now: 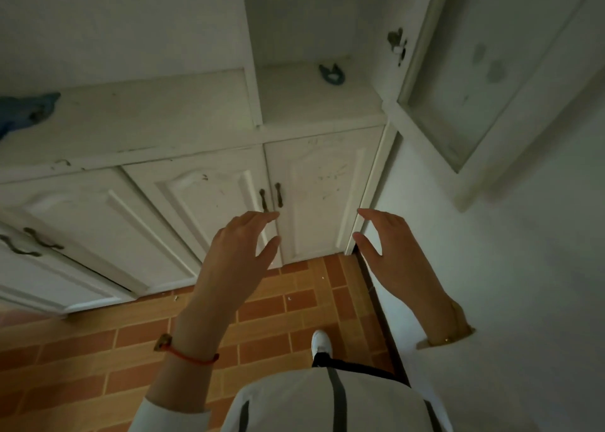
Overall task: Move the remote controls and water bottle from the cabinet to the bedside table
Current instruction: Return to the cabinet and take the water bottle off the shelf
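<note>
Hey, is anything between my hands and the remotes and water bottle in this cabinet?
No remotes or bottle are visible. The open shelf holds only a small blue object. Both the left hand and right hand are open and empty in front of the closed lower doors, which hide whatever is inside.

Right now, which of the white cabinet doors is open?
The tall glass-paned white door at the upper right is swung open from the shelf compartment. The lower panelled doors with dark metal handles are all closed.

A small object [332, 75] lies in the cabinet [203, 117] niche — 2 handles [271, 196] below, cloth [24, 112] far left.
</note>
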{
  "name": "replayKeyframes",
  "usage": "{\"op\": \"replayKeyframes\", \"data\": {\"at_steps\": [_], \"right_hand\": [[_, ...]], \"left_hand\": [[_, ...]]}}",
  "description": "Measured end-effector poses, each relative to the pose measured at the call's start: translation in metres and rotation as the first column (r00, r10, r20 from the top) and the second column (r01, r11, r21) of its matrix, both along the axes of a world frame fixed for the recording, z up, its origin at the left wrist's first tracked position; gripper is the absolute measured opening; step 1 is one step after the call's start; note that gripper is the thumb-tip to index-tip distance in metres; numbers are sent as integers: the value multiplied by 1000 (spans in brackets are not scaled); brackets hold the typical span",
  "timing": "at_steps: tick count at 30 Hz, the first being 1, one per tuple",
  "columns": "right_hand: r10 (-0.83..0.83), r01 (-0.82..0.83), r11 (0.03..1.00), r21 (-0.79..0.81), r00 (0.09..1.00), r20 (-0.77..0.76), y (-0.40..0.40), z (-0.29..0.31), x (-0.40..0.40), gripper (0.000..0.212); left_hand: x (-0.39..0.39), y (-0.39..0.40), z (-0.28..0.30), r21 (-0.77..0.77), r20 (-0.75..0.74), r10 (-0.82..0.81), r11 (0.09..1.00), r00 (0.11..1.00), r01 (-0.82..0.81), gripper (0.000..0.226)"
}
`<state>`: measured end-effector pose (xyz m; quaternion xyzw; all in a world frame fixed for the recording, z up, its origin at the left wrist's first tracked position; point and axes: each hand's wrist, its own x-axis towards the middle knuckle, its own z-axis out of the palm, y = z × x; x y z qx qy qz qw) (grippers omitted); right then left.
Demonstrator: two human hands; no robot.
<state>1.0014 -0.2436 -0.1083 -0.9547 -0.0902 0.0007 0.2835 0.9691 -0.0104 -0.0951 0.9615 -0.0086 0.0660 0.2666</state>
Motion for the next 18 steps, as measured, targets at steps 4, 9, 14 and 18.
{"op": "replayKeyframes", "data": {"at_steps": [4,9,14,18], "right_hand": [[58,-58,998,5,998,28,-4,9,62,46],[108,-108,994,8,993,52,-6,15,115,47],[119,-119,993,0,991,58,-5,14,146,46],[131,-132,991,-1,988,76,-3,15,160,47]], "left_hand": [[55,-10,8,18,12,17,1000,1000,-17,40],[99,-14,16,16,29,50,999,998,-50,40],[124,-14,17,18,27,72,997,997,-72,40],[139,-14,17,9,29,65,998,997,-65,40]]}}
